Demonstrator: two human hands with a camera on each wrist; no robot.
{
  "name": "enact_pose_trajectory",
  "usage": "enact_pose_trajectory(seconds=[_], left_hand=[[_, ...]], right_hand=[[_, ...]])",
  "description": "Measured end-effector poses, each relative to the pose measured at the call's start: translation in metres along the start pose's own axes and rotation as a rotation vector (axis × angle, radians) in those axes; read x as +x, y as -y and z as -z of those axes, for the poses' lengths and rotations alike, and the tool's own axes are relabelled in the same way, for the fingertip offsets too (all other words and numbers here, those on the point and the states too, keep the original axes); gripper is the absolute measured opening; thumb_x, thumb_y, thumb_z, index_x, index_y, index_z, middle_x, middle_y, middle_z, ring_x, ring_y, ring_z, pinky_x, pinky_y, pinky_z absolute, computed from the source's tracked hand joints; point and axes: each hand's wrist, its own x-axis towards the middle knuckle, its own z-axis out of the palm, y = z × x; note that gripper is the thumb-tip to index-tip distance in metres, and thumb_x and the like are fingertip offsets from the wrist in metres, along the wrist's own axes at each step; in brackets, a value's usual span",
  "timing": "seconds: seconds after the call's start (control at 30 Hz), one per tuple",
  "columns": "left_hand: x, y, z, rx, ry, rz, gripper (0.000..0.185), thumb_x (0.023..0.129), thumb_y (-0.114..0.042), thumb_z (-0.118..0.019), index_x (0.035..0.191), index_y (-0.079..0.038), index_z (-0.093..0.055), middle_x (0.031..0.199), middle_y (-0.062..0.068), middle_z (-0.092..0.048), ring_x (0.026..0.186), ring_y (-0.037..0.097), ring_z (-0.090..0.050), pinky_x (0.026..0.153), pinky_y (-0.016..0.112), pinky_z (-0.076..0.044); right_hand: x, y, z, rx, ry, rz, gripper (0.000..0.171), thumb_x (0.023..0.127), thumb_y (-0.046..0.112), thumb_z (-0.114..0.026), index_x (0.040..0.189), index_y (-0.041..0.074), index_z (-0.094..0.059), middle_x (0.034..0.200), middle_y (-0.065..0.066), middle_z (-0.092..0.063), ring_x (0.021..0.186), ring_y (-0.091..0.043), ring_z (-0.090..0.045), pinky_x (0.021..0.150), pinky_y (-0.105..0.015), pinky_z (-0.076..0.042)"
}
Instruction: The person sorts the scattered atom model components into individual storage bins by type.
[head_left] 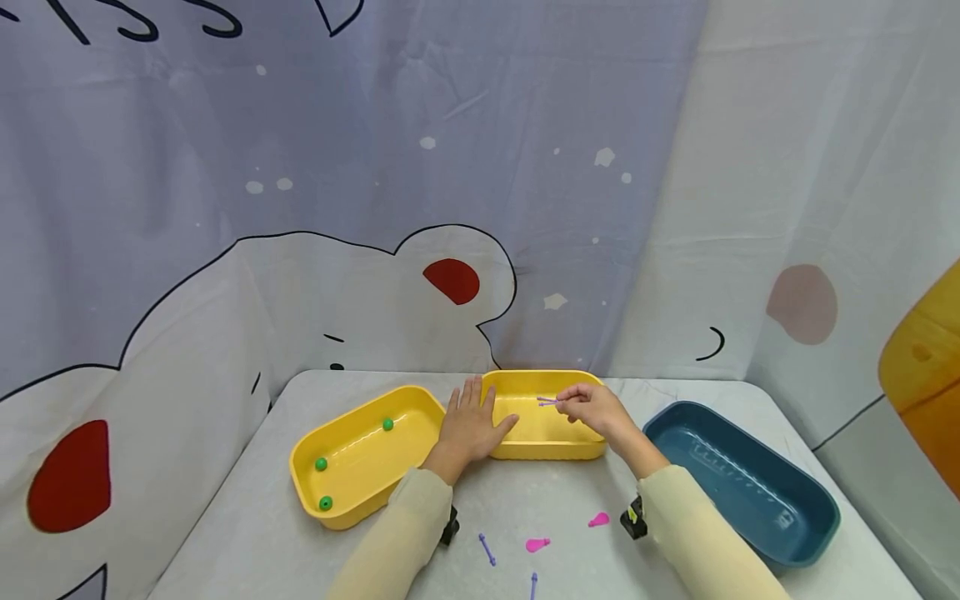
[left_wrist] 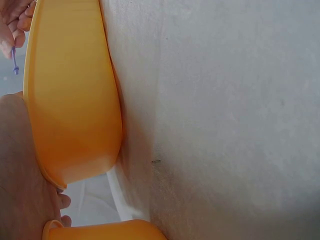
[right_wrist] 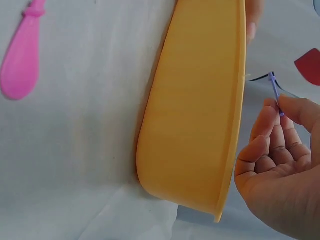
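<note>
My right hand (head_left: 588,408) is over the right part of the middle yellow bin (head_left: 543,452). Its thumb and fingertips pinch a thin purple stick (right_wrist: 275,92) with a small knob at its end, held above the bin's rim. Spread fingers of my left hand (head_left: 471,423) rest at the left rim of that same bin, beside the left yellow bin (head_left: 309,492). On the table in front lie two more purple sticks (head_left: 487,549) with knobbed ends and two pink paddle-shaped pieces (head_left: 537,545).
Three green beads (head_left: 321,463) sit inside the left yellow bin. A dark blue bin (head_left: 813,546) stands on the right, close to my right forearm. Behind the white table (head_left: 247,533) hangs a printed curtain (head_left: 360,308).
</note>
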Motion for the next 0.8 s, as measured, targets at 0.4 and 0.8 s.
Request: enact_pose_trajectory(seconds=[0.4, 0.8], left_hand=[[0.0, 0.0, 0.001, 0.005, -0.007, -0.007, 0.085, 0.1, -0.071, -0.025, 0.161, -0.011, -0.027, 0.169, 0.015, -0.015, 0.156, 0.032, -0.014, 0.126, 0.049, -0.01], [0.001, 0.0, 0.002, -0.001, -0.003, -0.006, 0.085, 0.1, -0.07, -0.027, 0.161, -0.012, -0.028, 0.169, 0.015, -0.016, 0.156, 0.031, -0.014, 0.126, 0.049, -0.01]], right_hand=[[0.016, -0.001, 0.0, -0.032, -0.033, -0.006, 0.022, 0.094, 0.022, -0.072, 0.108, 0.005, -0.071, 0.099, -0.008, -0.074, 0.088, -0.028, -0.067, 0.091, -0.05, -0.051], [0.016, 0.006, -0.001, 0.011, -0.004, -0.004, 0.031, 0.094, 0.02, -0.071, 0.118, 0.0, -0.068, 0.101, -0.011, -0.075, 0.098, -0.039, -0.067, 0.095, -0.054, -0.05]])
